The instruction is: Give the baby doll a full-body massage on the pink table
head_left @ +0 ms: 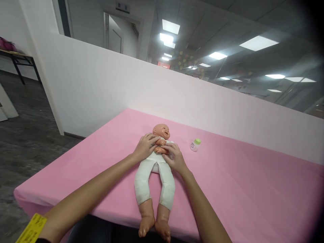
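Yellow tag (31, 229): nearest the camera, on your left arm.
Pink table (235, 189): its left edge drops toward the dark floor (27, 104); a white partition (96, 77) bounds the far side; the surface stretches wide to your right.
Doll (152, 161): face up between your hands, feet reaching past the near edge.
Left hand (146, 147): thumb and fingers pinching one doll arm.
Right hand (176, 157): pinching the other; bottle (195, 145) near, farther right.

The doll's head (160, 130) looks smooth, glossy plastic — its body (154, 158) matt cloth, the tablecloth (233, 182) matt too.
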Available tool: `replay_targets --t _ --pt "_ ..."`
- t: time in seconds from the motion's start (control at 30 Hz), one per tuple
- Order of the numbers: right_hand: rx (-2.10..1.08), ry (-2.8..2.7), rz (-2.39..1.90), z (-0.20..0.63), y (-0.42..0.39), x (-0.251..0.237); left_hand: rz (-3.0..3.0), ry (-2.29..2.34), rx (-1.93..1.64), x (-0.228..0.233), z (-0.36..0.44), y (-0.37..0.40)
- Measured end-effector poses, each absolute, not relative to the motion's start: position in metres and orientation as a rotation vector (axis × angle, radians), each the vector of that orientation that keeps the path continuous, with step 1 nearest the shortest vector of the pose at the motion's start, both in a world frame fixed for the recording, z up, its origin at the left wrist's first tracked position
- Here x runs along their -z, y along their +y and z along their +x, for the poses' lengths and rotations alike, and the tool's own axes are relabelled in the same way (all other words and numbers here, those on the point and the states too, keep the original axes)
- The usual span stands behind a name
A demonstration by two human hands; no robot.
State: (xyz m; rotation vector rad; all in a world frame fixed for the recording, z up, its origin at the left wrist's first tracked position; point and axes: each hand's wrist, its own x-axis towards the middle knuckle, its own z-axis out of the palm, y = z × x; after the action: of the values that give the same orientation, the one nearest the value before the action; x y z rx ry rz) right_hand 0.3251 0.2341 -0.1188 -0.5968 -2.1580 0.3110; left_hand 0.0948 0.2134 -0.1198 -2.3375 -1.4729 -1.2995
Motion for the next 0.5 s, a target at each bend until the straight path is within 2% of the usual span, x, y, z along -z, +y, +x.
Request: replay_targets --t 0.13,0.27,0.5 --pt "-0.341 -2.111 -0.629 0.327 0.237 0.123 -2.331 -1.535 1.461 0.122 0.090 0.214" --pt "-0.446 -1.750 -0.789 0.330 0.246 0.128 -2.196 -1.603 1.776 0.122 0.078 0.216" --pt "-0.767 -1.100 -0.939 0.357 0.284 0.145 -1.444 -2.118 2.460 0.131 0.047 0.235"
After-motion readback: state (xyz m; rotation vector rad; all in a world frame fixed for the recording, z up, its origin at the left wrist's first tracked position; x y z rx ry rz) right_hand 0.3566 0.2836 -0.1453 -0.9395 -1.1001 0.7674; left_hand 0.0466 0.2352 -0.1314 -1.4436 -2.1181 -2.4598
